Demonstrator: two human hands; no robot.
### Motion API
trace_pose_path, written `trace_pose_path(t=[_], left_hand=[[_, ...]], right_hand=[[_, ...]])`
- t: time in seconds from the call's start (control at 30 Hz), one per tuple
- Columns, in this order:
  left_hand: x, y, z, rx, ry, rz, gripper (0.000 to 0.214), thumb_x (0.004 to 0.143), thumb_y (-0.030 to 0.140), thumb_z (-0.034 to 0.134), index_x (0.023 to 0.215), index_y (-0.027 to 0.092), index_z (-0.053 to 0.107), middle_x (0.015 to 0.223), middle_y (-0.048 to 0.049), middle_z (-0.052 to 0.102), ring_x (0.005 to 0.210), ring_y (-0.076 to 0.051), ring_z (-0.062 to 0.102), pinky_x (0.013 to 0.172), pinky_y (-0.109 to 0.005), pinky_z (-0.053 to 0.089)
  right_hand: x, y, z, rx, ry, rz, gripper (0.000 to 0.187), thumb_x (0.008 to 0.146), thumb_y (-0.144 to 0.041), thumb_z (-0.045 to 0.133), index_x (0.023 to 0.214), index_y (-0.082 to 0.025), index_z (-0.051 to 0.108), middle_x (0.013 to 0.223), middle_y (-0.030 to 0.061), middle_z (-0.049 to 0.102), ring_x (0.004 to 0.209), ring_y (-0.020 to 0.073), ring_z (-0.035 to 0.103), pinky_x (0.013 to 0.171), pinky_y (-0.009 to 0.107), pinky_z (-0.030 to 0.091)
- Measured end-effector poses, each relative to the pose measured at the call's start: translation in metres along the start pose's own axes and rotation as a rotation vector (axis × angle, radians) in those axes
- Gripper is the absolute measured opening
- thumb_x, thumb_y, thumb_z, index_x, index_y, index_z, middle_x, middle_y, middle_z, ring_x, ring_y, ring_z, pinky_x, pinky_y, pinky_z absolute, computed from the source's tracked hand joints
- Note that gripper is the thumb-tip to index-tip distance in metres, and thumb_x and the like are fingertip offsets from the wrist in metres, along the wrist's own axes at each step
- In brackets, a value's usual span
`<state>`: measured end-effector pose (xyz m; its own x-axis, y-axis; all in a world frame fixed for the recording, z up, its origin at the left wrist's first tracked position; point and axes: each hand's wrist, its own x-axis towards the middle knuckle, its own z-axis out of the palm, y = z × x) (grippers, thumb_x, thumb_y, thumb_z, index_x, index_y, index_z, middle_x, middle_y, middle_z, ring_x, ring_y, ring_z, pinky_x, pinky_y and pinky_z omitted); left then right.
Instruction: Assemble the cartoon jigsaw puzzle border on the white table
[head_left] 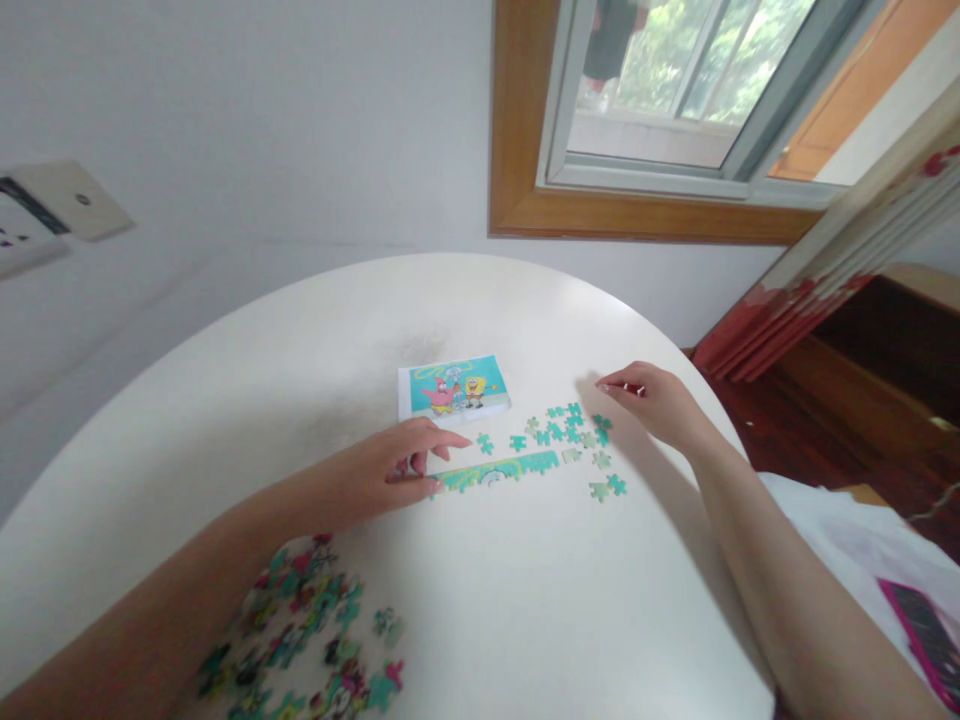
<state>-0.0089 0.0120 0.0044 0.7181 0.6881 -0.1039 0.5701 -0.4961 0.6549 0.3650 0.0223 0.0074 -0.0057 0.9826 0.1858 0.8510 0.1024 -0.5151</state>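
Observation:
An assembled strip of jigsaw puzzle (499, 470), teal with yellow marks, lies across the middle of the white table. My left hand (409, 455) rests at its left end, thumb touching the strip, index finger stretched toward a loose teal puzzle piece (485, 443). The other left fingers are curled. Beyond the strip's right end lies a cluster of teal and pale loose pieces (574, 432). My right hand (649, 395) is just behind and right of this cluster, its fingertips pinched together. Whatever is between them, if anything, is too small to make out.
A picture box (454, 388) with cartoon figures lies behind the strip. A heap of mixed puzzle pieces (322, 630) is at the near left, partly hidden by my left forearm. The round table (480, 290) stands against the wall. A pink-edged phone (926, 630) lies off its right side.

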Motion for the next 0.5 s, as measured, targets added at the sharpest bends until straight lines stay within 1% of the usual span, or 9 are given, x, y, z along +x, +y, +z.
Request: trace_pose_path(t=[0.1, 0.17, 0.23, 0.3, 0.37, 0.43, 0.47, 0.5], left_hand=[[0.001, 0.007, -0.004, 0.003, 0.008, -0.015, 0.043, 0.091, 0.037, 0.051, 0.130, 0.022, 0.057, 0.102, -0.0050, 0.063, 0.072, -0.013, 0.054, 0.066, -0.024, 0.048], [0.001, 0.013, -0.008, 0.018, 0.030, -0.015, 0.042, 0.091, 0.037, 0.050, 0.129, 0.022, 0.058, 0.101, -0.0049, 0.064, 0.074, -0.013, 0.055, 0.068, -0.024, 0.049], [0.001, 0.020, -0.014, 0.044, 0.080, -0.018, 0.041, 0.092, 0.037, 0.048, 0.128, 0.021, 0.060, 0.100, -0.0048, 0.065, 0.079, -0.015, 0.058, 0.073, -0.025, 0.050], [0.000, 0.026, -0.020, 0.073, 0.137, -0.014, 0.039, 0.093, 0.038, 0.048, 0.125, 0.021, 0.062, 0.103, -0.0055, 0.066, 0.084, -0.016, 0.060, 0.077, -0.027, 0.051], [-0.005, 0.032, -0.026, 0.115, 0.169, -0.005, 0.037, 0.095, 0.039, 0.047, 0.124, 0.023, 0.063, 0.110, -0.0060, 0.066, 0.086, -0.017, 0.061, 0.080, -0.028, 0.051], [-0.013, 0.037, -0.028, 0.193, 0.188, 0.024, 0.035, 0.096, 0.036, 0.046, 0.125, 0.024, 0.062, 0.114, -0.0061, 0.066, 0.090, -0.017, 0.061, 0.086, -0.030, 0.051], [-0.020, 0.039, -0.027, 0.241, 0.201, 0.044, 0.035, 0.097, 0.034, 0.045, 0.126, 0.024, 0.062, 0.114, -0.0062, 0.066, 0.095, -0.019, 0.062, 0.090, -0.032, 0.050], [-0.027, 0.040, -0.025, 0.289, 0.218, 0.067, 0.034, 0.097, 0.032, 0.045, 0.125, 0.025, 0.062, 0.115, -0.0065, 0.066, 0.099, -0.020, 0.061, 0.094, -0.034, 0.049]], right_hand=[[-0.002, 0.003, 0.001, 0.022, 0.007, -0.019, 0.025, 0.085, -0.035, 0.059, 0.089, -0.020, 0.078, 0.086, 0.0055, 0.070, 0.070, 0.0172, 0.058, 0.068, 0.031, 0.044], [-0.002, 0.005, 0.000, 0.034, 0.012, -0.026, 0.025, 0.085, -0.036, 0.059, 0.088, -0.021, 0.078, 0.087, 0.0055, 0.071, 0.070, 0.0173, 0.058, 0.068, 0.031, 0.045], [-0.001, 0.001, -0.003, 0.034, 0.023, -0.039, 0.026, 0.086, -0.037, 0.057, 0.089, -0.021, 0.078, 0.089, 0.0057, 0.073, 0.071, 0.0175, 0.059, 0.069, 0.032, 0.046], [0.002, -0.010, -0.011, 0.032, 0.037, -0.063, 0.028, 0.087, -0.038, 0.056, 0.092, -0.021, 0.077, 0.090, 0.0060, 0.073, 0.072, 0.0178, 0.059, 0.070, 0.032, 0.046], [-0.002, -0.030, -0.024, 0.052, 0.054, -0.106, 0.028, 0.089, -0.039, 0.056, 0.094, -0.021, 0.077, 0.090, 0.0065, 0.073, 0.072, 0.0181, 0.059, 0.070, 0.033, 0.047], [-0.020, -0.053, -0.038, 0.115, 0.065, -0.199, 0.029, 0.091, -0.040, 0.055, 0.097, -0.023, 0.076, 0.092, 0.0072, 0.073, 0.073, 0.0188, 0.060, 0.069, 0.033, 0.047], [-0.037, -0.063, -0.044, 0.171, 0.041, -0.261, 0.028, 0.091, -0.041, 0.055, 0.099, -0.025, 0.076, 0.094, 0.0074, 0.073, 0.077, 0.0199, 0.062, 0.071, 0.034, 0.049], [-0.061, -0.069, -0.048, 0.221, -0.029, -0.312, 0.026, 0.091, -0.041, 0.055, 0.101, -0.029, 0.076, 0.096, 0.0068, 0.073, 0.082, 0.0214, 0.064, 0.074, 0.036, 0.050]])
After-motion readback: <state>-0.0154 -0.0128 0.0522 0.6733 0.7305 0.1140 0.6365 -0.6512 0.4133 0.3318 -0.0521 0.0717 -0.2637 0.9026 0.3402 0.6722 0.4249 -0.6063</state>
